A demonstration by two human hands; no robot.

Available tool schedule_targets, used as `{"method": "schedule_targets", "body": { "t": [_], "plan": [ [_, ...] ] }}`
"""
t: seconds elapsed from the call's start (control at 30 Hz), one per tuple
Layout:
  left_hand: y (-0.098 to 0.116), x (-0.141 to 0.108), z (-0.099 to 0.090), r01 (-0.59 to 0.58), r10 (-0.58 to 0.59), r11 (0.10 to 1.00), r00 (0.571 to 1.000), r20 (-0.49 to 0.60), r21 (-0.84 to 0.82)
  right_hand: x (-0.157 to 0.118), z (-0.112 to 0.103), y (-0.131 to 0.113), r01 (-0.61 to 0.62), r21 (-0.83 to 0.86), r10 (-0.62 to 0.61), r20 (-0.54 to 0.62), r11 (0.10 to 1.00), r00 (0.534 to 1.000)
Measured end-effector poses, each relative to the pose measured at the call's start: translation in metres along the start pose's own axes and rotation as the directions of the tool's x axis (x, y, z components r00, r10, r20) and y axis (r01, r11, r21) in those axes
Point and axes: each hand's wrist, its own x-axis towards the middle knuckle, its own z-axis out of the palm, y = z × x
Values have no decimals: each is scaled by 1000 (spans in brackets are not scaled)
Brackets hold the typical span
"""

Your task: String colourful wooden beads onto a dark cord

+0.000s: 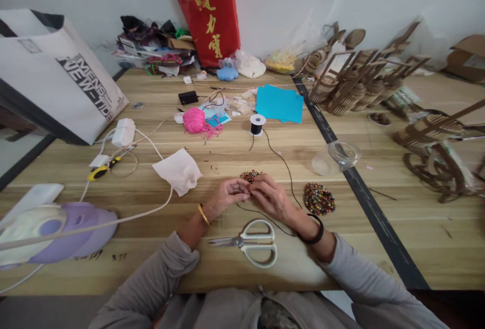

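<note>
My left hand (pixel 231 193) and my right hand (pixel 270 197) meet above the table, fingertips pinched together. What lies between them is too small to make out. Just behind the fingers is a small pile of multicoloured beads (pixel 250 174), partly hidden. A black cord (pixel 285 162) runs from a white-rimmed spool (pixel 256 125) past my right hand, and a stretch of it curves below my hands. White-handled scissors (pixel 257 243) lie nearer to me, blades pointing left. Right of my right hand sits a larger heap of strung-looking beads (pixel 319 199).
On the left are a purple-and-white appliance (pixel 76 233), a yellow cutter (pixel 99 172) and a white tissue (pixel 177 170). Pink yarn (pixel 194 120) and blue sheets (pixel 279 103) lie farther back. A clear container (pixel 343 154) stands right, before brown woven items (pixel 352 86).
</note>
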Motion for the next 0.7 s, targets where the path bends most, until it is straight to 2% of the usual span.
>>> {"method": "schedule_targets", "body": {
  "t": [0.1, 0.23, 0.47, 0.7],
  "plan": [
    [1, 0, 0, -40, 39, 999, 999, -24, -20, 3, 0, -2, -23, 110, 29, -49, 994, 998],
    [-1, 2, 0, -48, 48, 998, 999, -23, -32, 4, 2, -5, -17, 177, 26, -48, 984, 998],
    [-2, 1, 0, -1, 0, 1000, 1000, -16, -13, -1, 8, -1, 60, 108, -56, -35, 992, 998],
    [-1, 1, 1, 9, -9, 1000, 1000, -29, -3, -1, 8, -1, 63, 64, -64, 4, 996, 998]
  ]
}}
